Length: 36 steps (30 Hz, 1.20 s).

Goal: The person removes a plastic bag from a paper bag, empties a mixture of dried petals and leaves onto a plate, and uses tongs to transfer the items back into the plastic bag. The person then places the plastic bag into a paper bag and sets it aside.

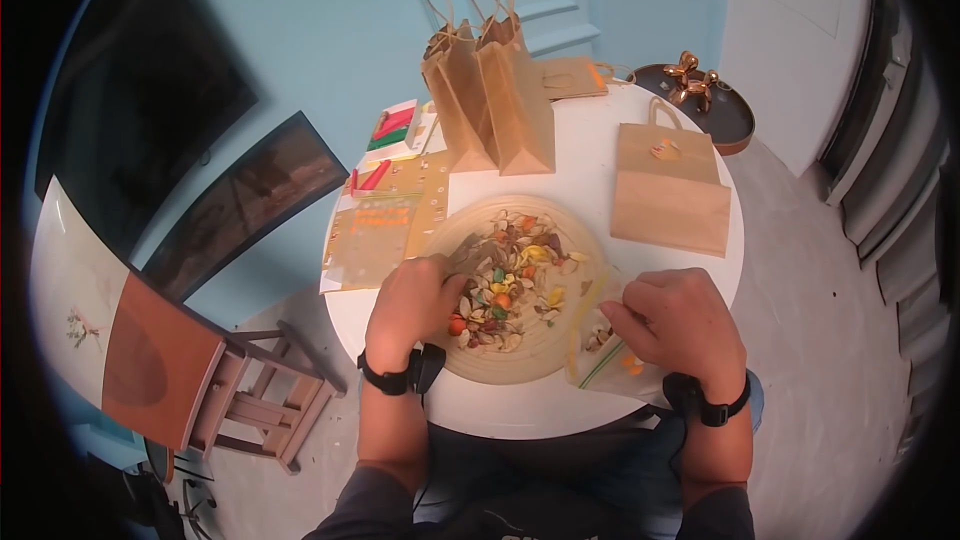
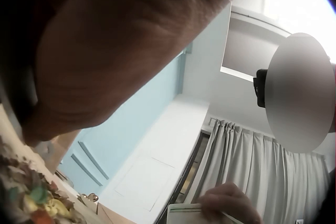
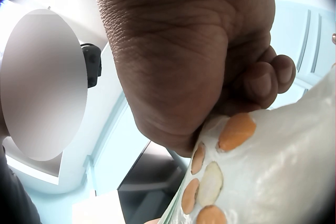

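Observation:
A round, pale plate (image 1: 530,372) stands at the table's front, heaped with potpourri (image 1: 510,280) of dried petals and orange, yellow and green pieces. Over its left side is my left hand (image 1: 412,305), fingers bent down at the potpourri's edge; I cannot tell whether they pinch a piece. At the plate's right, my right hand (image 1: 685,320) grips a clear zip bag (image 3: 283,155) by its edge, the fingers curled in the right wrist view. Orange and pale pieces (image 3: 211,182) show through the bag's wall.
Two brown paper bags (image 1: 520,110) stand upright behind the plate. Another paper bag (image 1: 670,200) lies at the right. Left of the plate are a flat packet (image 1: 375,240) and a box (image 1: 395,130) with red and green contents. A wooden stool (image 1: 270,400) stands left of the table.

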Available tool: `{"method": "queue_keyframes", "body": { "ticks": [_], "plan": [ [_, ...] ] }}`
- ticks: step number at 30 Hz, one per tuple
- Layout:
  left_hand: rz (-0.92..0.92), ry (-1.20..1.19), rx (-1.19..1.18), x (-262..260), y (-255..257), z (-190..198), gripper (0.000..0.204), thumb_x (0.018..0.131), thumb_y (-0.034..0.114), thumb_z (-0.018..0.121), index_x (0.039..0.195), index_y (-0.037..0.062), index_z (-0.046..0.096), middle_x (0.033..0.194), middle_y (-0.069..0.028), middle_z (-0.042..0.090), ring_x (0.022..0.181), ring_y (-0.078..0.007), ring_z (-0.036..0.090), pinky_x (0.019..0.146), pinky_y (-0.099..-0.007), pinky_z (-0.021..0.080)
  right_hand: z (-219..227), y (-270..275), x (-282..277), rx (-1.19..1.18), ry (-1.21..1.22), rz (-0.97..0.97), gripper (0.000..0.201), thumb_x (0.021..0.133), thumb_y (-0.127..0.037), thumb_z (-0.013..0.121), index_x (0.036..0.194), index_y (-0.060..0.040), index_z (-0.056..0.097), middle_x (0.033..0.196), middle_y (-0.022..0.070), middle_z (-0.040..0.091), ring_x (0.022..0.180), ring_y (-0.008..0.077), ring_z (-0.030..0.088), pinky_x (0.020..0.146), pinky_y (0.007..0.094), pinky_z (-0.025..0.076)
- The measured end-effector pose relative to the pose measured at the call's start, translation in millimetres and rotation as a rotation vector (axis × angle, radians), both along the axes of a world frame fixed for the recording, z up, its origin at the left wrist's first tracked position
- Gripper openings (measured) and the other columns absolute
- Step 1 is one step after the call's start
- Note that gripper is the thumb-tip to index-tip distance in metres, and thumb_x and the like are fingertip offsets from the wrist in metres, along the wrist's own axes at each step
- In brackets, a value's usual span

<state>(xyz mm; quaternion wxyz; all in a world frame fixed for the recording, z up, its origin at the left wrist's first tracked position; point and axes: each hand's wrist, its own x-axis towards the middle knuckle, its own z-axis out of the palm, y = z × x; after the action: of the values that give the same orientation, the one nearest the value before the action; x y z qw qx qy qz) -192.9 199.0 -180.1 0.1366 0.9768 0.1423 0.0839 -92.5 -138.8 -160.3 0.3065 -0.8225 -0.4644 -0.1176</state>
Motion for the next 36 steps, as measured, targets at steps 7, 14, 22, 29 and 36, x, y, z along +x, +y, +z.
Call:
{"method": "queue_keyframes", "body": {
  "ticks": [7,14,22,29,36],
  "plan": [
    [-0.087,0.181,-0.181,9.2,0.6,3.8,0.029,0.101,0.028,0.08,0.105,-0.0013,0.083,0.082,-0.0253,0.078,0.082,-0.0438,0.078,0.079,-0.0517,0.06,-0.6,2.9,0.4,0.013,0.002,0.009,0.04,0.097,-0.021,0.084,0.069,-0.0022,0.063,0.066,0.0151,0.064,0.063,0.0404,0.065,0.06,0.0496,0.051],
    [-0.079,0.212,-0.211,-2.9,-13.8,11.7,0.026,0.098,0.026,0.081,0.105,0.001,0.084,0.071,-0.0181,0.076,0.073,-0.0371,0.079,0.075,-0.0478,0.06,0.7,6.1,-1.2,0.01,0.027,0.01,0.039,0.096,-0.021,0.084,0.069,-0.002,0.064,0.066,0.0155,0.064,0.063,0.0404,0.065,0.06,0.05,0.051],
    [-0.112,0.097,-0.146,-8.0,-9.6,-4.9,0.02,0.098,0.022,0.082,0.102,0.0025,0.085,0.073,-0.0189,0.076,0.075,-0.0383,0.077,0.074,-0.0485,0.059,-1.6,7.8,-0.2,-0.025,0.025,0.001,0.039,0.096,-0.022,0.084,0.069,-0.0019,0.064,0.067,0.0156,0.064,0.064,0.0406,0.066,0.061,0.0503,0.051],
    [-0.07,0.107,-0.18,-9.2,-13.9,2.4,0.021,0.096,0.022,0.082,0.101,0.0018,0.085,0.078,-0.0229,0.075,0.082,-0.0443,0.076,0.076,-0.0523,0.059,-0.8,6.8,-0.3,-0.02,0.022,0.005,0.039,0.096,-0.022,0.084,0.069,-0.002,0.063,0.067,0.0153,0.064,0.064,0.0405,0.066,0.061,0.0502,0.051],
    [-0.082,0.028,-0.135,-16.1,-12.1,3.6,0.017,0.098,0.016,0.082,0.109,0.0025,0.085,0.078,-0.0195,0.077,0.075,-0.0366,0.079,0.073,-0.046,0.06,-1.3,5.8,-1.2,-0.005,0.025,0.013,0.039,0.096,-0.021,0.084,0.069,-0.0021,0.064,0.067,0.0153,0.064,0.063,0.0407,0.065,0.06,0.0499,0.05]
  ]
}}
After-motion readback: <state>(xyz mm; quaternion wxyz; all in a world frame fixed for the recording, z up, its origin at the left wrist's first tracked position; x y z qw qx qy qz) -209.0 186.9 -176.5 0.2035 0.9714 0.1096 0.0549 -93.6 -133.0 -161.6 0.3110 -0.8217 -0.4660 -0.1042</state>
